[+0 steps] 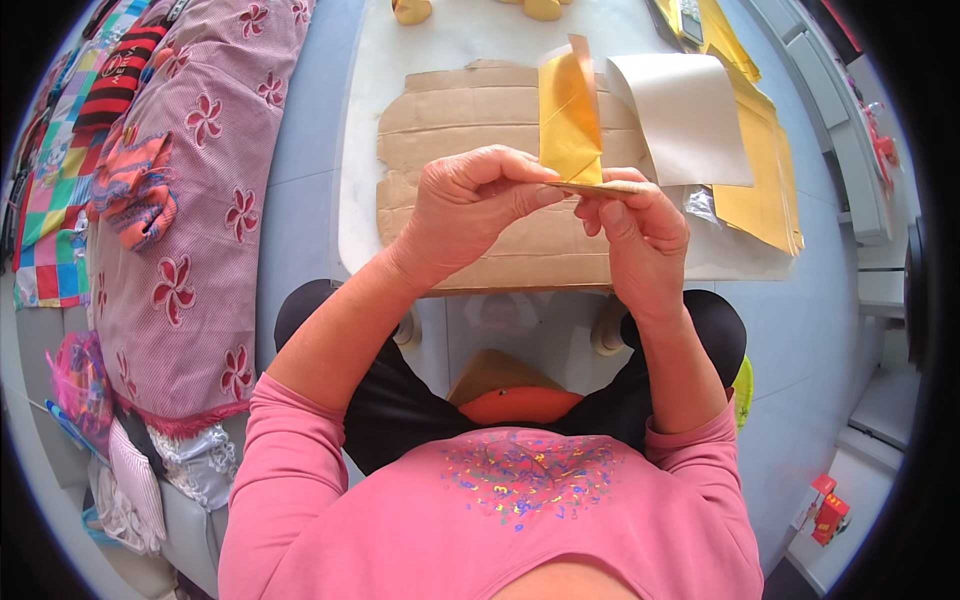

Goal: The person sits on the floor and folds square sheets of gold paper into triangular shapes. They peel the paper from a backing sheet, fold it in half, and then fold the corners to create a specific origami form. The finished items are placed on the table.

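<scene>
A folded piece of yellow sheet material (570,127) stands upright between my hands, its bent lower edge running sideways. My left hand (480,202) pinches the left end of that edge between thumb and index finger. At the right end, my right hand (637,225) grips the same edge, thumb below and fingers above. Both hands are over a flattened piece of brown cardboard (465,127) on the table. Right of the upright piece lies a curled white sheet (690,112), partly over a stack of yellow sheets (757,202).
The white table (367,45) has rounded corners. Small yellow objects (411,10) stand at its far edge, a remote control (690,21) at the far right. Crumpled clear plastic (701,204) lies near the yellow stack. A sofa with a patterned pink cover (202,187) is on the left.
</scene>
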`<state>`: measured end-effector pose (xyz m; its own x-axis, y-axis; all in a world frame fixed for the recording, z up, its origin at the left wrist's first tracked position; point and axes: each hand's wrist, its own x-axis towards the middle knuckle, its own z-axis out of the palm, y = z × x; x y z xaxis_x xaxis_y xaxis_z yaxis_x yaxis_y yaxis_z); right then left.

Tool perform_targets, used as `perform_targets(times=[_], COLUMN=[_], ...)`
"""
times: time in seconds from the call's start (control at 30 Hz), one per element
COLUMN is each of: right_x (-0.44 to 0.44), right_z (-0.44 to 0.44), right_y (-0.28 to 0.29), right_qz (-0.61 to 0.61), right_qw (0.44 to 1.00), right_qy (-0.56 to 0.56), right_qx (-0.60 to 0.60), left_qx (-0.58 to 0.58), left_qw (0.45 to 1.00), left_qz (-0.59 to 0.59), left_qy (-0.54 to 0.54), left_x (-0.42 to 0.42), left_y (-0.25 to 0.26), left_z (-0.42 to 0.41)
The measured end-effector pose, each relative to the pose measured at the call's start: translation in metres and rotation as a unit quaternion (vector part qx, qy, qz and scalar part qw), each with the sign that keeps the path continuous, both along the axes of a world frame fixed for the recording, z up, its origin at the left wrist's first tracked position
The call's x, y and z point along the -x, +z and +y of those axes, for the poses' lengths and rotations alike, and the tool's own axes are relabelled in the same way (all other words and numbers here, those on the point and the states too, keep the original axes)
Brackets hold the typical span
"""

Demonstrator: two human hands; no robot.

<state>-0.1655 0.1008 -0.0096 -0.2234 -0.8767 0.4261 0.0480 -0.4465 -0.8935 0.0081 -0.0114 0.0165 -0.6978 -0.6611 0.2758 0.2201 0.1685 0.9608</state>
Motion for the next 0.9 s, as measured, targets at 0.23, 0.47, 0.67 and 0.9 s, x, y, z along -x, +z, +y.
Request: perform_targets(times=[0.23, 0.47, 0.67, 0.9], right_x=[-0.023, -0.019, -0.006, -0.017], right_z=[-0.007, -0.013, -0.011, -0.018], right_y=[0.0, 0.005, 0.0, -0.007], right_qz=[-0.278, -0.307, -0.322, -0.332], right_qw=[0.96, 0.95, 0.94, 0.928], right_qy=[0.004, 0.04, 0.023, -0.07], right_qx=[-0.027, -0.036, -0.112, -0.153], left_qx=[-0.04, -0.07, -0.011, 0.024], left_qw=[0.999, 0.997, 1.0, 0.995], left_qz=[-0.012, -0.017, -0.017, 0.002], left_qy=[0.012, -0.015, 0.001, 0.092], left_x=[0.005, 0.009, 0.012, 0.017], left_y=[-0.009, -0.01, -0.016, -0.028], left_z=[0.003, 0.004, 0.005, 0.022])
